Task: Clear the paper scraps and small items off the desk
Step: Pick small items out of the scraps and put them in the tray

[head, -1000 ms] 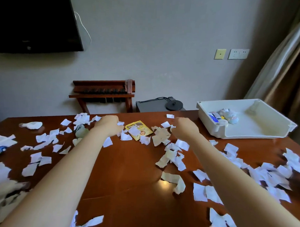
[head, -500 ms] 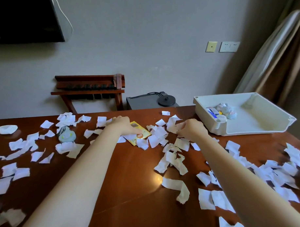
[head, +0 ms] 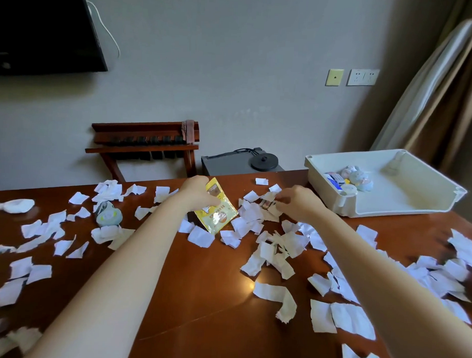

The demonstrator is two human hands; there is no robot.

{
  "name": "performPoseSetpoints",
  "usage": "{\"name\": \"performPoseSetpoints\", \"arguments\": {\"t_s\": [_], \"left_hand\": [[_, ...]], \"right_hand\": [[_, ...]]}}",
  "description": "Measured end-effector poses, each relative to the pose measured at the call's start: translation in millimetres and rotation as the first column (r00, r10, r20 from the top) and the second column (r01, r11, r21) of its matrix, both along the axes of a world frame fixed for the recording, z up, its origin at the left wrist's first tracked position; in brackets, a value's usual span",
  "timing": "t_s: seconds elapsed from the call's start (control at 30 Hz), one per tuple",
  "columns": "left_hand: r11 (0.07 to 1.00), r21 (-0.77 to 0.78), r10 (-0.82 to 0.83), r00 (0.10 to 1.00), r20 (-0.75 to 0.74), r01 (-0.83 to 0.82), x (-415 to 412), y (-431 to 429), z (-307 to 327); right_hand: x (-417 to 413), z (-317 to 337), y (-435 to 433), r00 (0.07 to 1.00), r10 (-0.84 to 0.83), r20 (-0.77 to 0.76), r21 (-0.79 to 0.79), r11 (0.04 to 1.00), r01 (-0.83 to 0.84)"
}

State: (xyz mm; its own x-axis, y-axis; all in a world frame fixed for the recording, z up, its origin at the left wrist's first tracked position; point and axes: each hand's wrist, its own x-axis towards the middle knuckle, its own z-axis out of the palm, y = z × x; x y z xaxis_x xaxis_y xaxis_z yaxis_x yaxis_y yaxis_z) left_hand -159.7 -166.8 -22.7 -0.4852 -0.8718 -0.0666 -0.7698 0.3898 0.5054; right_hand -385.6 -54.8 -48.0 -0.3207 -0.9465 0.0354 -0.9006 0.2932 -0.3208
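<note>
Left hand (head: 195,192) grips yellow packet (head: 218,209); right hand (head: 295,201) paper scraps (head: 255,214).

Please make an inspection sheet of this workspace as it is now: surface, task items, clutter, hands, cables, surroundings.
Surface: brown wooden desk, glossy, with a light glare.
Job's things: white paper scraps scattered all over; yellow packet; small grey-green toy; white tray at far right, holding a few small items.
Clutter: white crumpled lump at far left.
Grippers: left hand holds the yellow packet, lifted at one end; right hand reaches into the scraps, grip unclear.
Cables: white cable beside the dark screen.
Surroundings: wooden rack, curtain, wall sockets.
</note>
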Motion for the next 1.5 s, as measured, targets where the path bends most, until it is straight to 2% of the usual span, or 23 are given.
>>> {"name": "performPoseSetpoints", "arguments": {"t_s": [0.07, 0.2, 0.33, 0.4, 0.53, 0.63, 0.73, 0.8, 0.87, 0.97, 1.07, 1.2, 1.3, 1.5], "left_hand": [[1.000, -0.025, 0.014, 0.996, -0.084, -0.017, -0.4, 1.0, 7.9], [0.992, -0.109, 0.036, 0.984, -0.177, -0.056, 0.3, 6.2, 18.6], [0.984, -0.148, 0.057, 0.968, -0.244, -0.095, 1.8, 13.5, 17.7], [0.983, -0.148, 0.071, 0.968, -0.239, -0.108, 1.5, 17.7, 17.3], [0.981, -0.161, 0.072, 0.974, -0.217, -0.108, 0.5, 22.4, 19.9], [0.977, -0.181, 0.072, 0.975, -0.212, -0.111, 1.7, 24.0, 22.6], [0.975, -0.196, 0.059, 0.978, -0.201, -0.100, 3.2, 27.2, 24.1], [0.974, -0.213, 0.042, 0.983, -0.178, -0.081, 4.5, 30.7, 26.2], [0.974, -0.219, 0.027, 0.989, -0.148, -0.060, 5.9, 34.2, 30.4], [0.973, -0.227, 0.013, 0.990, -0.142, -0.045, 8.1, 39.4, 39.5], [0.964, -0.259, 0.005, 0.985, -0.172, -0.051, 6.4, 47.1, 52.1], [0.956, -0.288, -0.012, 0.976, -0.216, -0.052, -5.3, 66.5, 75.8], [0.958, -0.284, -0.046, 0.957, -0.287, -0.039, -24.3, 82.7, 92.7], [0.980, -0.200, -0.109, 0.872, -0.478, 0.013, -93.5, 112.4, 110.8]], "right_hand": [[0.2, -8.3, 2.7, 0.999, 0.037, -0.013, 0.013, 0.999, -0.037], [4.8, -13.6, 17.0, 0.999, 0.026, 0.033, -0.065, 0.998, -0.023], [8.1, -6.8, 17.6, 0.988, -0.142, 0.052, -0.149, 0.978, 0.149], [12.1, -3.9, 10.1, 0.973, -0.222, 0.061, -0.041, 0.974, 0.224], [25.4, 1.2, -8.6, 0.959, -0.282, 0.016, 0.242, 0.932, 0.270], [34.1, 11.4, -16.3, 0.959, -0.269, 0.086, 0.398, 0.892, 0.214], [40.8, 13.8, -18.8, 0.981, -0.186, 0.062, 0.435, 0.889, 0.141], [43.9, 12.8, -17.1, 0.988, -0.148, 0.031, 0.403, 0.907, 0.124], [43.7, 12.4, -12.6, 0.986, -0.158, 0.050, 0.303, 0.943, 0.135], [39.8, 19.3, 2.0, 0.969, -0.142, 0.204, 0.014, 0.990, 0.142], [37.4, 34.9, 22.6, 0.968, -0.056, 0.246, -0.235, 0.965, 0.115], [37.1, 61.1, 53.2, 0.962, -0.032, 0.271, -0.456, 0.876, 0.158], [23.2, 77.0, 75.5, 0.956, -0.058, 0.289, -0.526, 0.825, 0.209], [-47.8, 92.6, 113.4, 0.942, -0.211, 0.262, -0.453, 0.835, 0.313]]}}
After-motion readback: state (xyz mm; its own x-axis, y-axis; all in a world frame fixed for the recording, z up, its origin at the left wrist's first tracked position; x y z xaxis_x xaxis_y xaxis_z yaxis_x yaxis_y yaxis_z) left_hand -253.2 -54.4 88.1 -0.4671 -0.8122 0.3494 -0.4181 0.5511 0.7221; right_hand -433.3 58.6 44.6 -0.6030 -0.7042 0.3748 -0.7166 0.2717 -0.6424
